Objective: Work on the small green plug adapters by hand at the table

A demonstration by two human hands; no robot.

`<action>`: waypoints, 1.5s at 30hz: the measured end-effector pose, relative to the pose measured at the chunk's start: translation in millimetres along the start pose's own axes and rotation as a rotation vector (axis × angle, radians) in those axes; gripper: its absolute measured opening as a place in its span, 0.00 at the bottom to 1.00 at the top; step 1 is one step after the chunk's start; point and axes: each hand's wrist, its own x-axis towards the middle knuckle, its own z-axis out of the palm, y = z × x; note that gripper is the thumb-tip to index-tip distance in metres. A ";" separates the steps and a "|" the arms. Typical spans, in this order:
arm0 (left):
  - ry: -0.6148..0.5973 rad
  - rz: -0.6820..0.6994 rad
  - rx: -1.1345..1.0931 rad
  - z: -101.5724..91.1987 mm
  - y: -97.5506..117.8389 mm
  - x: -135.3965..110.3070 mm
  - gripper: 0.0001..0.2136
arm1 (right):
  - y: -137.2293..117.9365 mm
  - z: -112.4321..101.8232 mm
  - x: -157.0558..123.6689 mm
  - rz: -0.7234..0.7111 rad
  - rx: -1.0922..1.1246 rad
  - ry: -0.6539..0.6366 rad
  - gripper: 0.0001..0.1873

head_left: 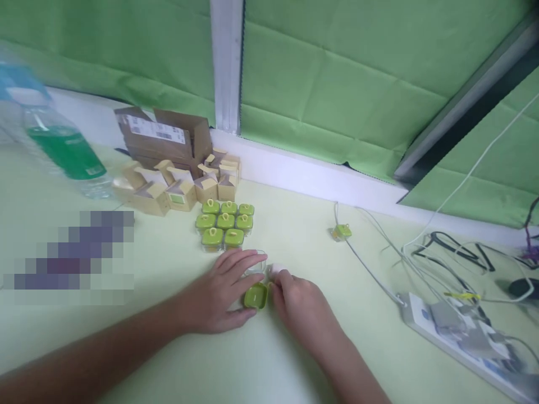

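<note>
Left hand (225, 292): fingers curled around green lidded box (256, 295), low on table (295, 235). Right hand (301, 300): pinching small white piece (275, 270) just beside box (grip partly hidden). Step: apparently assembling box. Next: steady alignment. Finished green boxes (224, 223) near.

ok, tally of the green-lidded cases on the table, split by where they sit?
Cases in the cluster: 8
Case between the left hand and right hand: 1
Case alone by the cables: 1
Total: 10
</note>
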 end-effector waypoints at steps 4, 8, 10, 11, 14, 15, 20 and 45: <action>-0.022 -0.017 0.025 -0.3 2.3 2.9 0.21 | 4.3 4.2 5.4 0.022 0.074 0.063 0.06; -0.038 -0.027 0.026 -0.5 4.4 -0.6 0.16 | 6.7 -0.4 7.0 -0.025 0.185 0.141 0.06; -0.015 0.006 0.008 -0.7 5.7 -3.2 0.16 | 6.4 -6.1 4.5 -0.046 0.240 0.182 0.06; -0.001 0.019 0.001 -1.0 6.6 -4.3 0.17 | 5.6 -8.9 2.9 -0.050 0.260 0.208 0.07; 0.058 0.042 -0.015 -4.0 10.2 -4.2 0.16 | 0.8 -13.6 -0.4 -0.075 0.299 0.323 0.06; 0.059 0.032 -0.031 -5.4 11.9 -2.4 0.17 | -1.1 -13.4 -0.4 -0.083 0.315 0.363 0.06; 0.073 -0.226 -0.150 -10.3 25.0 15.7 0.16 | -4.4 -1.0 2.9 -0.140 0.413 0.510 0.09; 0.234 -0.040 -0.200 -4.2 26.2 8.3 0.23 | -24.3 10.9 0.5 -0.032 0.781 0.468 0.13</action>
